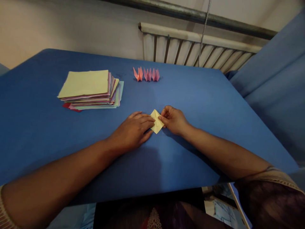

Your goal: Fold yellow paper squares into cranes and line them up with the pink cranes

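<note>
A small yellow folded paper point(156, 128) lies on the blue table in front of me, shaped like a diamond with creases across it. My left hand point(137, 128) rests flat beside it, its stretched fingertips pressing on the paper's left side. At the right corner, my right hand point(175, 120) pinches the edge between thumb and bent fingers. Fingers of both hands cover the side corners of the paper.
A tall stack of coloured paper point(85, 83), yellow on top, stands at the left of the blue table point(195, 95). Three folded paper figures point(147, 75), orange and pink, stand in a row at the back. Behind the table are a radiator point(181, 47) and a blue curtain point(274, 82).
</note>
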Available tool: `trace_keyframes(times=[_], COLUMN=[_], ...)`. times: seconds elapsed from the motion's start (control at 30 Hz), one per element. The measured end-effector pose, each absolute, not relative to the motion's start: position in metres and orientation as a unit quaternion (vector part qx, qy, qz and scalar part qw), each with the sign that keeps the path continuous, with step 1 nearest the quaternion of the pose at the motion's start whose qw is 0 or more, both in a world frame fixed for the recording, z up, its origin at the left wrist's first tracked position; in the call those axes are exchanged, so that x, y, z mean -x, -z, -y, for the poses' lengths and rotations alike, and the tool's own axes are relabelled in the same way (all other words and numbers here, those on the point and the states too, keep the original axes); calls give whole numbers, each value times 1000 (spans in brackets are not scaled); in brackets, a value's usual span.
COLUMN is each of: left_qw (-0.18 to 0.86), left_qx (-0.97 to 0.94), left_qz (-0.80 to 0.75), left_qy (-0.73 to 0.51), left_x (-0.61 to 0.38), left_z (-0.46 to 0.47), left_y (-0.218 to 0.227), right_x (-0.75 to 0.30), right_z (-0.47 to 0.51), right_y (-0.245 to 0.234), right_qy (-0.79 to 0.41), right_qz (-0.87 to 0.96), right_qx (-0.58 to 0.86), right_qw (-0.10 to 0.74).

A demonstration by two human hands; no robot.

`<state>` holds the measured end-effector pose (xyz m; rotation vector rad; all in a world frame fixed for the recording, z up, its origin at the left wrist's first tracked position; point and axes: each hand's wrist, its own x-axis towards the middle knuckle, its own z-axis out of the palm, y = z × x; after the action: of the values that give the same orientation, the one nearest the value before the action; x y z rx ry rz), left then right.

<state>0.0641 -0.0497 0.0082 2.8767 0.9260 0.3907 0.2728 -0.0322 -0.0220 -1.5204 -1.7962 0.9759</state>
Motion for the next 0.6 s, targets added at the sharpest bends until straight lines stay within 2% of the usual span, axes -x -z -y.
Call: trace_keyframes(times=[0.1, 0.2, 0.27, 0.4, 0.6], left_qw=[82, 107, 107, 103, 55], left_qx=[-940, -936, -934, -934, -948], left_qz=[-306, -313, -319, -319, -287], left_qy=[-125, -123, -121, -123, -124], left_x=[-66, -69, -70, -71, -72], left_z=[47, 45, 45, 44, 45], left_y=[-9, -9, -8, -7, -4], right_x=[-272, -273, -276, -285, -299], right_z=[28, 26, 29, 46, 61], right_y=[21, 13, 7, -1, -11], right_qy=[-403, -417, -363, -171, -115], right_qz=[645, 630, 666, 811, 907], right_qx=[574, 595, 601, 522, 392], right_qw=[303, 275, 252, 201, 102])
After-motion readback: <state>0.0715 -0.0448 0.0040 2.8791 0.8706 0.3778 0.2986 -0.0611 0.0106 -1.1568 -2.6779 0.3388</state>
